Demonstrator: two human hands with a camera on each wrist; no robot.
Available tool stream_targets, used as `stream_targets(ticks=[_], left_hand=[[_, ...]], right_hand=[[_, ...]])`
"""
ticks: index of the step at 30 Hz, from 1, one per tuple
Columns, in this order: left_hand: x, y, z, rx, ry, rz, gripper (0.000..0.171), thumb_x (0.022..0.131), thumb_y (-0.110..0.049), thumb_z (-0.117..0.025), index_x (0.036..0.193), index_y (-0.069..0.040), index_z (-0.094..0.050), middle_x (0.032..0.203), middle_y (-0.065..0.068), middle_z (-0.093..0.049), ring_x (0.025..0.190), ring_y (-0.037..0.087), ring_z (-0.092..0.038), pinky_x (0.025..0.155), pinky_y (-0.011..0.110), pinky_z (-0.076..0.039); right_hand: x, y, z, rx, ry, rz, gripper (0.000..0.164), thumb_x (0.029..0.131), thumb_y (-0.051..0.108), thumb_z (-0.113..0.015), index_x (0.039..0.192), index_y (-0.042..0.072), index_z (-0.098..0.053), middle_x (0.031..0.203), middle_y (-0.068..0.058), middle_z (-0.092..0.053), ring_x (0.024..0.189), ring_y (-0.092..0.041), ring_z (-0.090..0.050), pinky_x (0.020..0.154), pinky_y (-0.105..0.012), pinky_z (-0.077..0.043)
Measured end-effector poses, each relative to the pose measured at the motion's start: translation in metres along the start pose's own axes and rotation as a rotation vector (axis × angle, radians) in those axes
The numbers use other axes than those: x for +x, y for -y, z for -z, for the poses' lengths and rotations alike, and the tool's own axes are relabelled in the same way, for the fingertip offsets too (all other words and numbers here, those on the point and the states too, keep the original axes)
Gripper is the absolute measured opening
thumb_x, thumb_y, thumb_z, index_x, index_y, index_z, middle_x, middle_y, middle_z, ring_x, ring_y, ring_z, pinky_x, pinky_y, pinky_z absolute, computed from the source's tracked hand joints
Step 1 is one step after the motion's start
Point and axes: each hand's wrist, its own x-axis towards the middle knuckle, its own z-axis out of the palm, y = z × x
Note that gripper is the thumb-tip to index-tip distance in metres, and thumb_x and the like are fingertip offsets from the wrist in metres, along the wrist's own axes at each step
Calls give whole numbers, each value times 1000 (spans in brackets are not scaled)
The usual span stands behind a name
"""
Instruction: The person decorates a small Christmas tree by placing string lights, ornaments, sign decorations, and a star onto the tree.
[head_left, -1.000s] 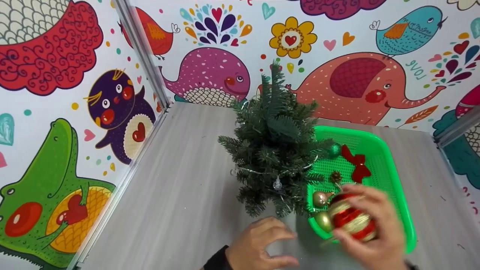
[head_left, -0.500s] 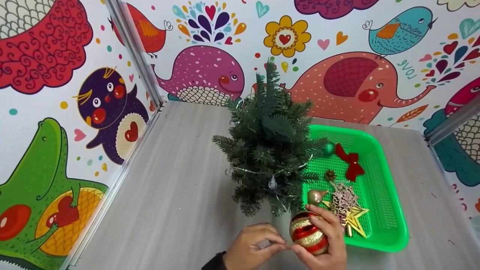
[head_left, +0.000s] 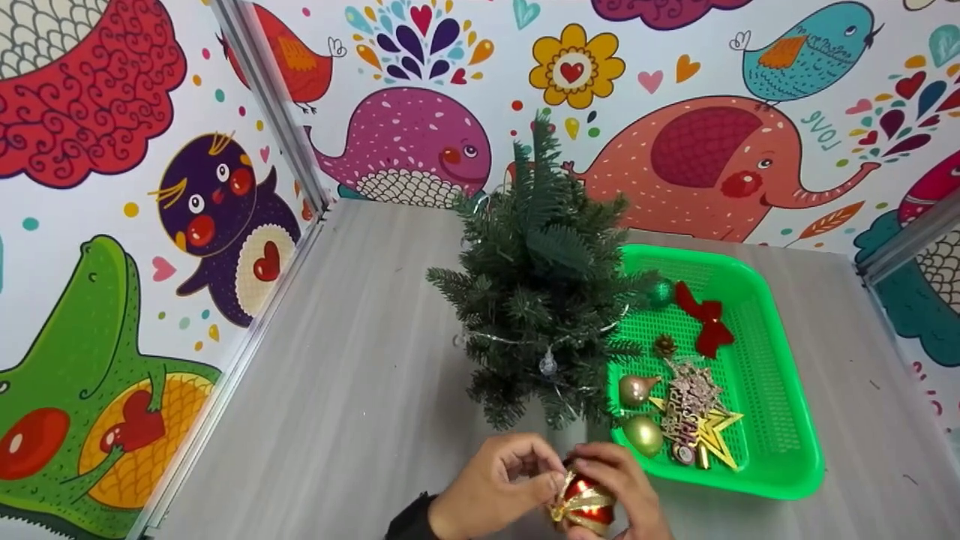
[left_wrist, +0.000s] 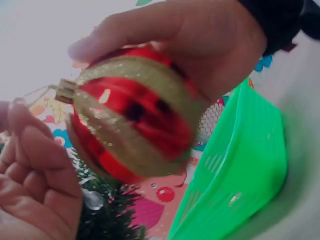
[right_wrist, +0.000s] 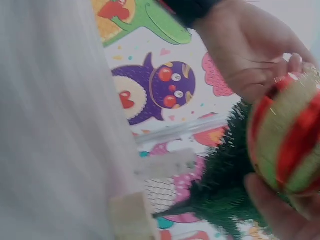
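- I saw my right hand [head_left: 630, 491] gripping a red-and-gold striped Christmas bauble [head_left: 589, 501], its fingers and thumb wrapped around the sides.
- My left hand [head_left: 495, 480] was pinching the thin hanging thread [left_wrist: 41, 92] at the bauble's gold cap [left_wrist: 65, 91], thumb against forefinger.
- The bauble sat between both hands, low in the head view, on the near side of a small artificial Christmas tree [head_left: 525, 307] and apart from its branches.
- A light string with a clear bulb [head_left: 549, 364] crossed the tree's lower branches.
- Just right of the tree I had a green plastic basket [head_left: 802, 457] on the wood-grain table [head_left: 337, 360].
- In it lay a gold ball [head_left: 643, 435], a pinkish teardrop ornament [head_left: 636, 390], a pine cone [head_left: 664, 345], a red bow [head_left: 712, 326] and a green ball [head_left: 660, 292].
- A glittery snowflake [head_left: 699, 381] and lettering [head_left: 679, 420] overlapped a gold star [head_left: 724, 435] there.
- Cartoon-printed panels [head_left: 420, 142] stood behind.
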Motion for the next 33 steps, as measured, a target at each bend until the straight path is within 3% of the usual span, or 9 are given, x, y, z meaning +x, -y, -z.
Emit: stream_targets(ticks=[3, 8, 11, 17, 20, 24, 27, 29, 33], left_hand=[[1, -7, -5, 122, -9, 138, 10, 94, -13, -58, 98, -5, -63, 80, 11, -62, 72, -1, -54, 65, 18, -49], [-1, -8, -11, 159, -68, 357, 11, 94, -27, -61, 98, -18, -65, 77, -6, -60, 63, -1, -53, 58, 16, -45], [-3, -6, -9, 225, -84, 407, 9, 94, -31, -62, 97, -23, -64, 78, -10, -59, 65, 0, -53, 59, 17, -45], [-5, -8, -3, 314, -45, 401, 11, 95, -35, -59, 98, -24, -60, 80, -11, -58, 66, 0, -53, 60, 18, -43], [-4, -14, -1, 388, -20, 312, 9, 97, -33, -58, 100, -25, -61, 84, -10, -58, 67, -2, -52, 60, 17, -45], [-2, -24, 3, 529, -19, 33, 10, 98, -21, -56, 105, -21, -63, 94, -6, -62, 76, -1, -55, 67, 17, -49], [0, -27, 4, 631, -50, -209, 16, 95, -12, -60, 110, -16, -64, 99, -2, -65, 85, 3, -61, 73, 16, -51], [3, -28, 5, 760, -97, -350, 19, 92, -9, -63, 110, -14, -65, 101, -1, -66, 88, 5, -62, 76, 14, -50], [8, -26, 9, 1066, -225, -514, 18, 91, -11, -66, 108, -15, -67, 99, -3, -67, 87, 7, -63, 76, 14, -50]], right_hand=[[-4, -1, -5, 36, 106, -63, 49, 78, 16, -78, 116, -10, -58, 116, -22, -56, 107, -21, -56, 91, -23, -47], [-11, -3, -14, 111, 148, -164, 49, 75, -1, -76, 120, -6, -59, 118, -14, -58, 105, -16, -56, 88, -21, -46], [-13, -5, -17, 155, 90, -179, 40, 73, -12, -72, 111, -4, -62, 110, -15, -60, 99, -17, -58, 85, -21, -47], [-18, -13, -16, 264, 40, -212, 32, 73, -25, -63, 98, -4, -61, 96, -14, -62, 86, -20, -59, 76, -25, -50], [-13, -13, -12, 324, 30, -229, 35, 71, -30, -59, 97, -6, -60, 95, -14, -63, 88, -19, -61, 77, -25, -52], [5, -7, -6, 296, -19, -197, 30, 72, -29, -60, 94, -9, -59, 93, -15, -64, 89, -19, -62, 80, -24, -52], [22, -1, -3, 134, -38, -124, 13, 82, -16, -64, 92, -9, -60, 90, -15, -63, 87, -19, -61, 81, -22, -50], [33, 3, -2, -1, -55, -72, 7, 86, -5, -66, 90, -8, -61, 88, -14, -63, 85, -20, -61, 81, -21, -49], [46, 4, -5, -244, -90, -27, 16, 93, 11, -63, 87, -4, -64, 84, -11, -62, 80, -20, -60, 80, -20, -48]])
